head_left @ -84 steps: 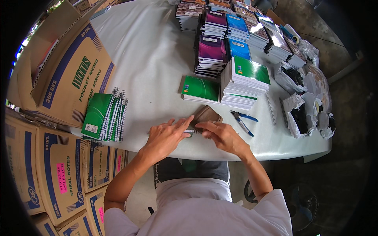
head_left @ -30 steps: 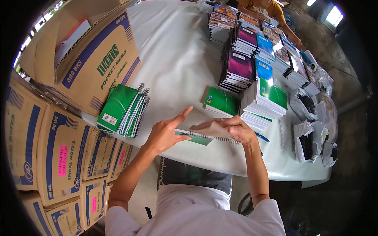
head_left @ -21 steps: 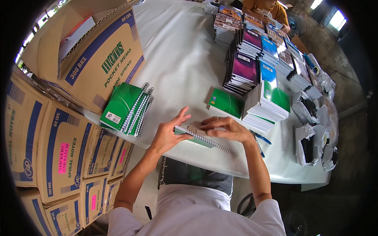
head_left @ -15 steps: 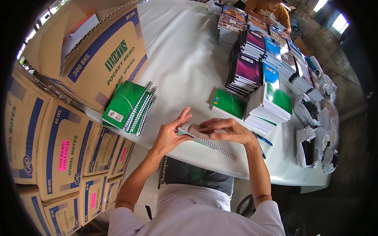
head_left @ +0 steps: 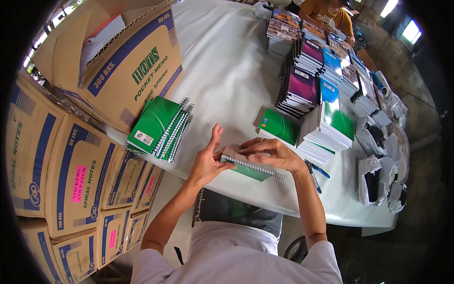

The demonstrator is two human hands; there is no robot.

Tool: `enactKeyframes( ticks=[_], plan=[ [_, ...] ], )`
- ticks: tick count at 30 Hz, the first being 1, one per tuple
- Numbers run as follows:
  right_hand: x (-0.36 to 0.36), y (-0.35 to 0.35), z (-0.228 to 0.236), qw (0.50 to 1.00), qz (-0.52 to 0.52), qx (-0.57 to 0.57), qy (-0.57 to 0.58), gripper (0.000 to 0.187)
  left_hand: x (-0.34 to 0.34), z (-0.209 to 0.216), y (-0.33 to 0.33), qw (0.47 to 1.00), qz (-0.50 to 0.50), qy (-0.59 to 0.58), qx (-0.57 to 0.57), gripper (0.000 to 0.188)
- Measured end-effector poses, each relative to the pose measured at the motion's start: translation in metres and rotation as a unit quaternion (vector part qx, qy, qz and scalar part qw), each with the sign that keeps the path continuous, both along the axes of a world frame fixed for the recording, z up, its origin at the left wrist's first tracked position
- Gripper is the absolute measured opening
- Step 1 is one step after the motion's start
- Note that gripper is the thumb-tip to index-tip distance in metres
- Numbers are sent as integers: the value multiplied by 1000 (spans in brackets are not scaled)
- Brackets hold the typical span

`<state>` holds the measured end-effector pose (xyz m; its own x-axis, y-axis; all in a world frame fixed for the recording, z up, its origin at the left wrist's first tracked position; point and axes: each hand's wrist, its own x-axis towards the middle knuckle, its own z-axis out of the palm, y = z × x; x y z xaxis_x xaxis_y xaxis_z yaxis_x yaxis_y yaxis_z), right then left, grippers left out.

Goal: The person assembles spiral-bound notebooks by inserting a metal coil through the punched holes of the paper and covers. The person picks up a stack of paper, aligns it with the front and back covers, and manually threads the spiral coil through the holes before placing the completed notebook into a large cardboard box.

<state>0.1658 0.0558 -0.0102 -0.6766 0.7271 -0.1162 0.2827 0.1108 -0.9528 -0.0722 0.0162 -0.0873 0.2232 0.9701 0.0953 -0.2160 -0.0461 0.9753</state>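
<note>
A small green notebook with a wire spiral along its upper edge is held between my hands at the table's near edge. The spiral's right end sticks out past the cover. My left hand is closed on the notebook's left end, thumb over the front and index finger raised. My right hand is closed over the grey-brown back side, just above the spiral; its fingertips are partly hidden. To the left lies a pile of spiral-bound green notebooks. Green-covered book blocks without visible spirals sit to the right.
Blue-handled pliers and a loose wire spiral lie at right, beside wrapped bundles of black spirals. Purple notebooks are stacked farther back. Cartons line the left side. A person sits across the table.
The notebook has tilted so more of its green cover faces me. My right hand has shifted slightly along the spiral, and less of the wire sticks out at the right end.
</note>
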Motion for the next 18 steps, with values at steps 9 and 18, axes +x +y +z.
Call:
enactKeyframes(
  ticks=[9,18],
  plan=[
    [13,-21,4,991,-127,40,16,34,-2,-6,-7,997,-50,49,13,72],
    [46,-97,-36,882,-286,314,-203,46,-22,55,-7,974,42,174,137,50]
  ],
)
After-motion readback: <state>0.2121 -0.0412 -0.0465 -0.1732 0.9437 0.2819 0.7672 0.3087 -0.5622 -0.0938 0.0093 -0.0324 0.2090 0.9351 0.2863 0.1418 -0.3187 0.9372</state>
